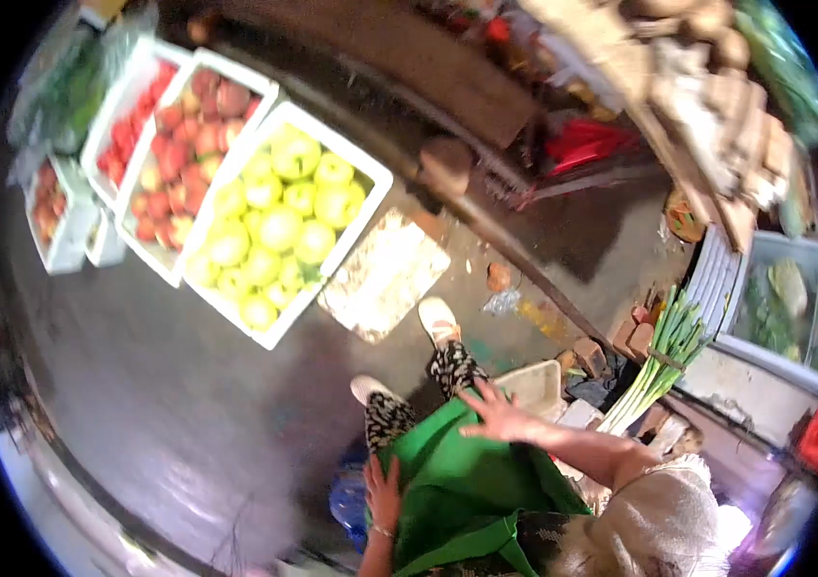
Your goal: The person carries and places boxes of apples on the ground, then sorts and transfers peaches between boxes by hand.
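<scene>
My left hand (383, 495), with a bracelet at the wrist, rests against the left side of the green apron (466, 471), its fingers extended. Spread over the apron near my right knee are the fingers of my right hand (500, 413). Neither hand shows anything in its grasp. Below the apron are patterned trousers (390, 418) and light-coloured shoes (439, 319). A blue object (347, 500), partly hidden, is beside my left hand. Close to my right hand is a shallow pale box (536, 383).
White foam boxes of yellow-green fruit (279, 226), reddish fruit (183, 159) and red produce (137, 130) stand ahead to the left. A pale, speckled flat piece (387, 274) lies on the floor. Tied scallions (644, 380) lean at right, near bricks (632, 338) and a vegetable bin (755, 343).
</scene>
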Available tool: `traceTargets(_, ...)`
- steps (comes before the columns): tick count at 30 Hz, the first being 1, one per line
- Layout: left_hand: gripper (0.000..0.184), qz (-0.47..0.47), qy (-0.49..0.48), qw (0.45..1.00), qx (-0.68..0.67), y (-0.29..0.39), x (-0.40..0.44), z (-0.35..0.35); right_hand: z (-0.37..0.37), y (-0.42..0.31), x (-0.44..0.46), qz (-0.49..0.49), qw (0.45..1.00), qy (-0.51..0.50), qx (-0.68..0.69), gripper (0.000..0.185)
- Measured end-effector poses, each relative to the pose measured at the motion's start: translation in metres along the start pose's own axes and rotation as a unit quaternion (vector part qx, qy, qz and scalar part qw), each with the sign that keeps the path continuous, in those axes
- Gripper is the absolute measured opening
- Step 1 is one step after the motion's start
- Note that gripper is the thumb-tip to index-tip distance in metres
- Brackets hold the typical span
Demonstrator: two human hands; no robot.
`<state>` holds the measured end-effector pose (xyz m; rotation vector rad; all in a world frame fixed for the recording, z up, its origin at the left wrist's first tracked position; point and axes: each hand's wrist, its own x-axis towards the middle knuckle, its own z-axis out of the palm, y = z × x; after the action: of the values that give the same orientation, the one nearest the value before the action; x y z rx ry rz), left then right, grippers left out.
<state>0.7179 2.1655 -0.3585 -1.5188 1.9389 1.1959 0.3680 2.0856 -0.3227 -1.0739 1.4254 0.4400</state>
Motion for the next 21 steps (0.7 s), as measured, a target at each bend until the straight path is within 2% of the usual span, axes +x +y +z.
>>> traceTargets(2,0.073,0.074,0.016,0.996,-0.039,-0.009,-0.025,-0.007,0.021,-0.001,-0.044,0.013,0.998,-0.027,0.063,0.087)
traceTargets(3,0.072,0.125,0.020,0.992,0.012,-0.035,-0.020,0.008,0.050,0.023,-0.040,-0.021,0.993,-0.022,0.118,0.084)
traceTargets(5,0.071,0.059,-0.112,0.992,0.017,-0.034,-0.015,-0.028,0.076,0.035,-0.067,-0.035,0.979,-0.019,0.199,0.085)
traceTargets(6,0.071,0.089,-0.122,0.988,0.010,-0.065,-0.009,-0.015,0.095,0.040,-0.075,-0.048,0.980,0.003,0.191,0.086)
traceTargets(7,0.071,0.118,-0.132,0.984,0.005,-0.092,0.007,-0.005,0.117,0.045,-0.078,-0.041,0.966,-0.007,0.255,0.087)
traceTargets(8,0.068,0.149,-0.096,0.981,0.084,-0.070,-0.019,-0.045,0.124,0.040,-0.092,-0.040,0.973,0.006,0.229,0.088)
traceTargets(9,0.057,0.263,-0.056,0.963,0.019,-0.166,0.034,0.004,0.129,0.033,-0.107,-0.037,0.972,0.032,0.230,0.088)
traceTargets(10,0.057,0.225,-0.073,0.971,0.045,-0.142,0.020,-0.019,0.147,0.033,-0.106,-0.038,0.973,0.066,0.220,0.085)
traceTargets(13,0.058,0.185,-0.103,0.977,0.042,-0.110,0.014,-0.061,0.160,0.018,-0.128,-0.072,0.975,0.104,0.182,0.076)
traceTargets(16,0.058,0.165,-0.116,0.979,0.025,-0.070,0.013,-0.085,0.190,0.031,-0.104,-0.080,0.981,0.097,0.145,0.068)
traceTargets(19,0.059,0.150,-0.119,0.981,-0.023,-0.023,0.014,-0.101,0.191,0.054,-0.111,-0.091,0.984,0.013,0.150,0.062)
traceTargets(21,0.060,0.138,-0.127,0.979,-0.081,0.009,0.012,-0.107,0.172,0.070,-0.133,-0.075,0.978,0.114,0.157,0.050)
